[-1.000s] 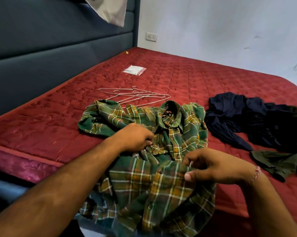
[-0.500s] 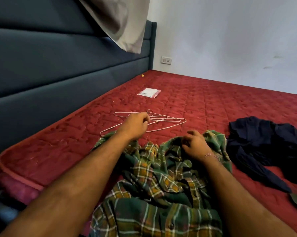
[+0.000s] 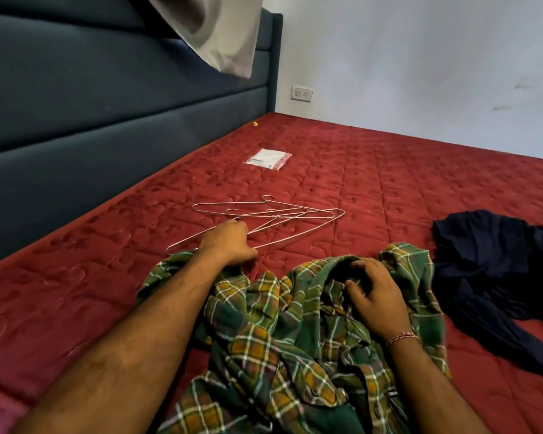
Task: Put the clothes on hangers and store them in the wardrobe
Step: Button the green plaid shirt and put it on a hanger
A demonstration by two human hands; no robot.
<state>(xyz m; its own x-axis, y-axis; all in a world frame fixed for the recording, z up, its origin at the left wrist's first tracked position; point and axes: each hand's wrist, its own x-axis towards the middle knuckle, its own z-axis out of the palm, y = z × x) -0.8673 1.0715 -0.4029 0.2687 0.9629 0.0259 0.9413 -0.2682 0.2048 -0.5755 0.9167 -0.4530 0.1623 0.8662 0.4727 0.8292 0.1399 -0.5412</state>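
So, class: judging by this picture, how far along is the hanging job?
Done: nothing is on a hanger yet. In hand: the left hand grips one of the wire hangers while the right hand holds the plaid shirt. Left: hanging it, then the dark clothes; no wardrobe shows.

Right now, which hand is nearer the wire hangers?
Left. The left hand grips a hanger from the wire hangers; the right hand is apart from them, holding the plaid shirt.
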